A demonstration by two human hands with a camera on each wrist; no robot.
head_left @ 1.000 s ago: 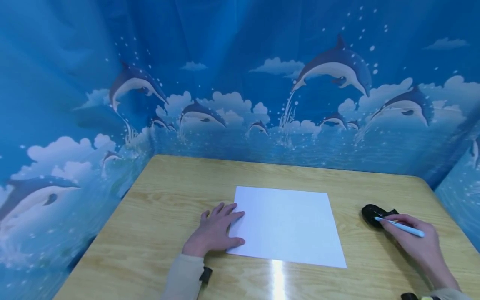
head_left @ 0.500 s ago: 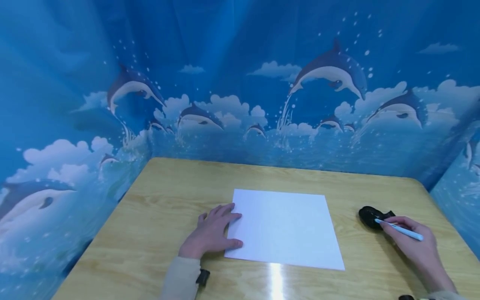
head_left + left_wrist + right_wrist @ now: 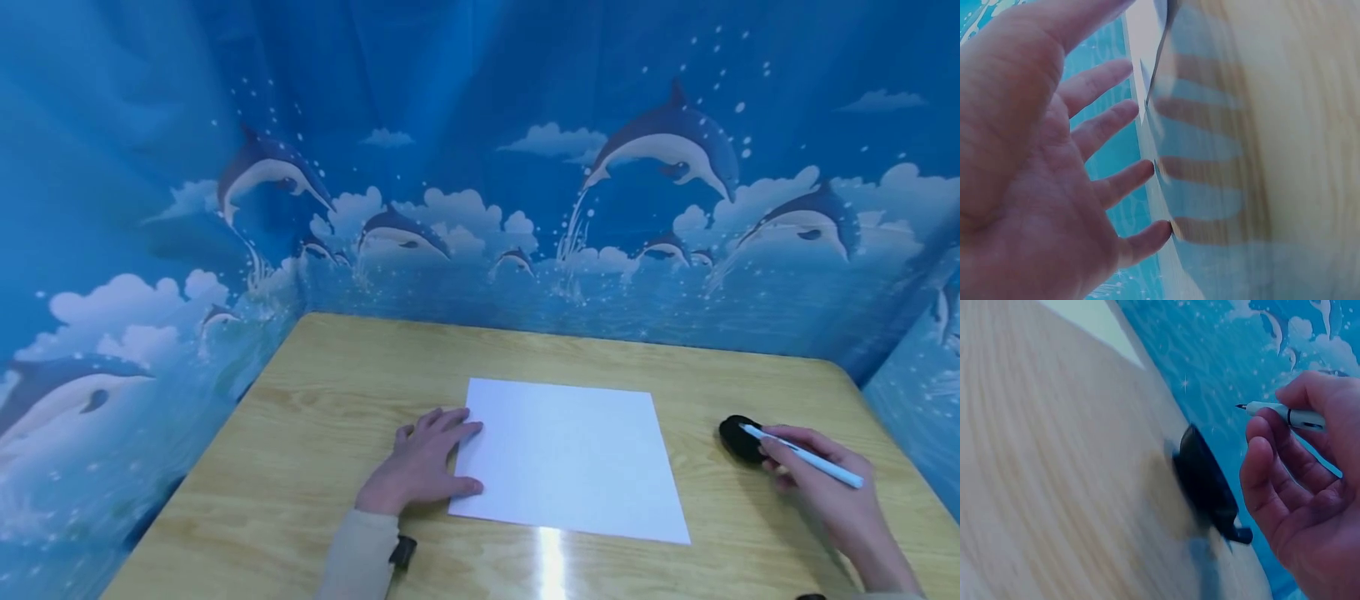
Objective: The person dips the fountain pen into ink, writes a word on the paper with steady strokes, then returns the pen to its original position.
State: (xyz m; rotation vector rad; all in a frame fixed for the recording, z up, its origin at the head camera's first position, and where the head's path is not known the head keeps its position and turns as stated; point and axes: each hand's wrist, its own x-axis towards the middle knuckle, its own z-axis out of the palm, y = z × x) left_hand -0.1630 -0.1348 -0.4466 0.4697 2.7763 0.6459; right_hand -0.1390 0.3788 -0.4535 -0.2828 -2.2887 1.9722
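In the head view my right hand (image 3: 828, 479) pinches a light blue pen (image 3: 813, 460) between thumb and fingers. The pen's dark pointed tip shows in the right wrist view, held above the table and apart from a shallow black dish-like object (image 3: 1205, 478) with a small knob at one end. From above, the tip overlaps that black object. A white sheet of paper (image 3: 570, 458) lies at mid-table, its face blank. My left hand (image 3: 420, 467) rests at the paper's left edge with fingers spread; thumb and index finger lie on the sheet. The left palm (image 3: 1041, 200) fills the left wrist view.
The table (image 3: 352, 375) has a light wood-grain top, with a bright reflection in front of the paper. A blue curtain (image 3: 465, 292) printed with dolphins hangs along its back and sides. Wood surface separates the paper from the black object.
The pen has lifted off the black object's surface and swung a little, its rear end shifting right and nearer. My left hand and the paper stay put; the head view shifts slightly.
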